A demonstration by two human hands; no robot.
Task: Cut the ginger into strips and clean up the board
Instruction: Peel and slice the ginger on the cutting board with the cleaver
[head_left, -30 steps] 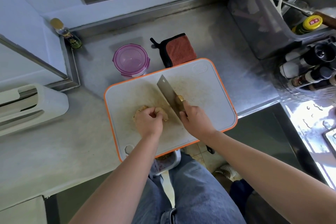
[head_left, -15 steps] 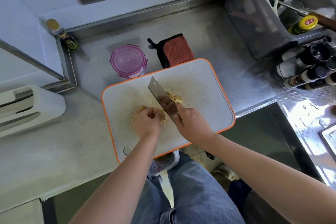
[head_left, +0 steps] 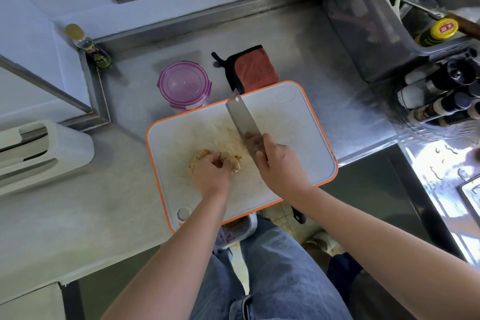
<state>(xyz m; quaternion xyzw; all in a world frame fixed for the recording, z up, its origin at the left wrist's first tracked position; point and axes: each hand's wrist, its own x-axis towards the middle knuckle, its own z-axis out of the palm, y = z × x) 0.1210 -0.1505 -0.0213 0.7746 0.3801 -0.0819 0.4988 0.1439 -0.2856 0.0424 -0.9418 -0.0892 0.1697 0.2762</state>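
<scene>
At the centre of the frame our left hand (head_left: 210, 176) curls its fingers over the pale yellow heap of ginger (head_left: 235, 161), holding it down on the white plastic cutting board with an orange rim (head_left: 298, 117). Just to the right, our right hand (head_left: 280, 166) grips the steel cleaver (head_left: 241, 117), whose blade points toward the top of the frame. Above the board are a round purple-lidded container (head_left: 184, 84) and a folded orange-red cloth (head_left: 255, 69).
</scene>
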